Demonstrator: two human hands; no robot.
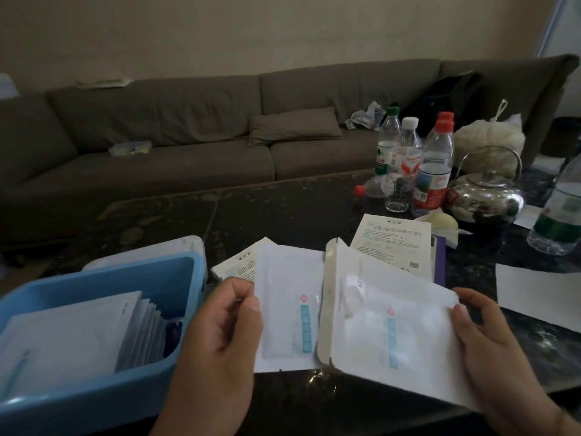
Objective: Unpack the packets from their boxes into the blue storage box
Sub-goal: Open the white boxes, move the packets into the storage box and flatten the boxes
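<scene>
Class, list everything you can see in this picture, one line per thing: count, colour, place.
blue storage box: one, blue, near left
packets: several, white, inside it
packet: one, white, left hand
opened box: one, white, right hand
leaflets: two, white, behind
bottles: about six, clear, far right
kettle: one, silver, right
sofa: one, brown, behind
left hand: pinches packet
right hand: grips opened box

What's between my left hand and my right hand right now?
In the head view, a white packet gripped by the left hand, then an opened box held by the right hand.
</scene>
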